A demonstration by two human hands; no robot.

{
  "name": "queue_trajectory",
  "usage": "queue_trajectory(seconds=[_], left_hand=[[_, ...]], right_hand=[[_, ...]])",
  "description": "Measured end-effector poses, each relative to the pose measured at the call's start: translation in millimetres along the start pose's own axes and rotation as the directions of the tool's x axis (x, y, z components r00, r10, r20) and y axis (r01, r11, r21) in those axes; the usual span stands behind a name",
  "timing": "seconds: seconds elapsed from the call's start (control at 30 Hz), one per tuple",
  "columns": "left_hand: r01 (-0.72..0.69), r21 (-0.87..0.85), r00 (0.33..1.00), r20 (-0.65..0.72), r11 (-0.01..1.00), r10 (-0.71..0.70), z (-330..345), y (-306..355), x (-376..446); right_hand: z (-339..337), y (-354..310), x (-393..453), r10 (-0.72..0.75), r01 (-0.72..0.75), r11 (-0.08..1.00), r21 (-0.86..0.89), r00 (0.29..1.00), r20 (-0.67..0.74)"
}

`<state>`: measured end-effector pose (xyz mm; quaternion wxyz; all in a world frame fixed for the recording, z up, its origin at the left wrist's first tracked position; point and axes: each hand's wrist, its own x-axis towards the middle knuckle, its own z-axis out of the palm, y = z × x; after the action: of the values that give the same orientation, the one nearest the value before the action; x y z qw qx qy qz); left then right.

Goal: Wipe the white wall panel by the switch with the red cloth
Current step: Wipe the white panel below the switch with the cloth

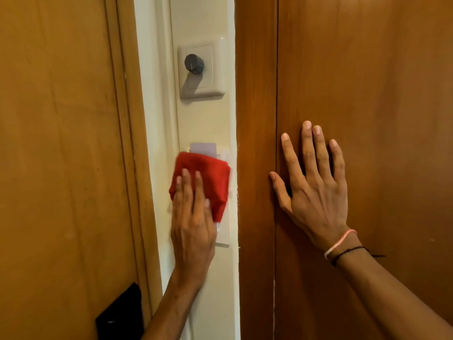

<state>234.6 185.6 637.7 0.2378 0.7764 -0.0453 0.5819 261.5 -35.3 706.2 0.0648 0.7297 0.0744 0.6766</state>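
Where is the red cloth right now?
The red cloth is pressed flat on the white wall panel under the left hand, below the round dial switch, between the two wooden surfaces.

Your left hand point(192, 217) and the red cloth point(206, 179) cover most of the lower wall plate point(224, 238); only its right edge and bottom corner show, so you cannot tell what it carries. A pale card point(203, 147) shows above the cloth, its lower part hidden. The cloth's right edge is blurred. The black fitting point(120, 315) on the left door runs off the bottom edge. Both your forearms are cut off there too.
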Motion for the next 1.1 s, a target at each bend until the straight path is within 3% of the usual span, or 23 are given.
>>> queue_trajectory(seconds=[0.07,0.17,0.27,0.37,0.5,0.6,0.7,0.73,0.83,0.87,0.93,0.97,1.07,1.1], left_hand=[[0.054,-0.007,0.999,0.01,0.999,-0.054,0.0,10.5,0.0],[-0.168,0.05,0.985,0.057,0.984,0.165,1.4,8.9,-9.7],[-0.021,-0.007,1.0,-0.019,1.0,0.021,0.7,11.9,1.7],[-0.159,0.045,0.987,0.036,0.986,0.157,2.8,9.5,-8.0],[-0.021,0.015,1.0,0.012,1.0,0.021,3.9,11.3,-2.2],[-0.263,0.079,0.964,0.061,0.962,0.258,3.5,7.6,-7.2],[-0.046,-0.009,0.999,-0.005,0.999,0.046,3.2,12.1,4.4],[-0.031,-0.01,0.999,-0.009,0.999,0.031,4.4,17.4,1.9],[-0.286,0.075,0.958,0.049,0.955,0.283,6.3,8.7,-11.1],[-0.253,0.06,0.967,0.048,0.966,0.25,5.5,4.3,-5.2],[-0.025,-0.01,1.0,0.004,1.0,0.025,2.5,9.3,4.3],[0.003,-0.012,1.0,0.014,1.0,-0.003,2.7,16.8,1.3],[-0.312,0.083,0.948,0.093,0.946,0.305,2.1,13.4,-19.9],[-0.325,0.074,0.943,0.096,0.943,0.317,0.4,3.0,-11.4]], right_hand=[[0.6,0.2,1.1,-0.003,0.003,1.0,0.007,1.0,-0.006],[0.5,-0.4,-0.2,0.005,-0.005,1.0,0.002,1.0,-0.013],[0.0,-0.4,1.5,-0.004,0.004,1.0,0.013,1.0,-0.013],[-0.2,-0.2,-0.1,0.005,-0.005,1.0,0.01,1.0,-0.02],[-0.9,-0.8,0.6,-0.003,0.003,1.0,0.01,1.0,-0.014],[-0.4,0.0,-0.8,0.002,-0.002,1.0,0.008,1.0,-0.016],[0.1,0.1,0.4,-0.003,0.003,1.0,0.005,1.0,-0.014],[0.0,-0.4,0.8,-0.002,0.002,1.0,0.009,1.0,-0.019],[0.0,-0.8,-0.3,0.006,-0.006,1.0,0.016,1.0,-0.028],[0.6,-0.5,0.0,0.006,-0.006,1.0,0.018,0.999,-0.032],[1.2,-0.7,0.6,0.001,0.0,1.0,0.023,0.999,-0.035],[1.3,-1.0,0.6,0.003,-0.002,1.0,0.027,0.999,-0.037],[0.6,-0.7,-0.2,0.015,-0.013,0.999,0.031,0.999,-0.043],[0.5,-0.6,-0.2,0.011,-0.01,1.0,0.025,0.999,-0.041]])
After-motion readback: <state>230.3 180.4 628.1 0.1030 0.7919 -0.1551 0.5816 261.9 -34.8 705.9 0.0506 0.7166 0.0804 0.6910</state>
